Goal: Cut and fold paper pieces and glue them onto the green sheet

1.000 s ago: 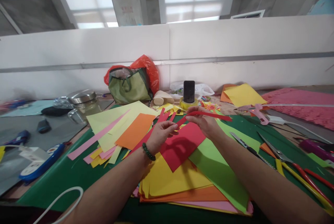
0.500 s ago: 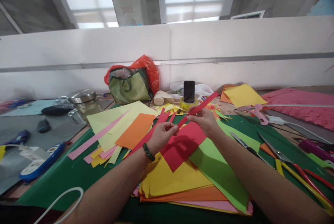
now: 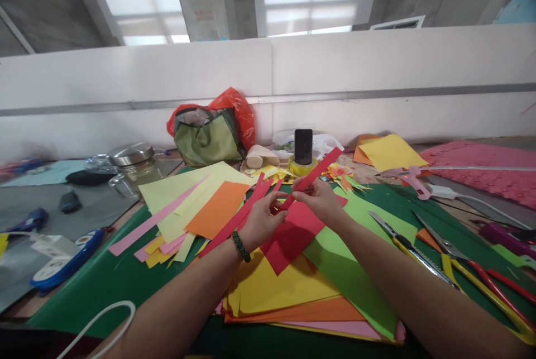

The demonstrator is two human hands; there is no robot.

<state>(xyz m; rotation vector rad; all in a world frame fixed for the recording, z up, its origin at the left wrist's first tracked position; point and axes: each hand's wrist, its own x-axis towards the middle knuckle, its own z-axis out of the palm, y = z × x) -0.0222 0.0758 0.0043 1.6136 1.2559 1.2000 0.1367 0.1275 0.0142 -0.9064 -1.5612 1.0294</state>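
Observation:
A narrow red paper strip (image 3: 321, 168) slants up to the right between my hands, above the pile of paper. My left hand (image 3: 264, 216), with a green bead bracelet at the wrist, pinches its lower end. Farther up, my right hand (image 3: 319, 200) grips the strip between thumb and fingers. Beneath them lies a red paper sheet (image 3: 288, 239) on yellow sheets (image 3: 276, 286) and a light green sheet (image 3: 355, 275). More red strips (image 3: 234, 225) lie just left of my left hand.
Scissors (image 3: 469, 261) and a utility knife (image 3: 412, 255) lie at the right, with a pink glue gun (image 3: 412, 177) behind. Pale yellow and orange sheets (image 3: 220, 208) are at the left. A phone (image 3: 304, 147) stands upright at the back, near a green bag (image 3: 207, 141) and a glass jar (image 3: 136, 169).
My right hand has slid a little left and down, closer to my left hand. The strip's upper end has shifted left with it. The left fingers have curled differently.

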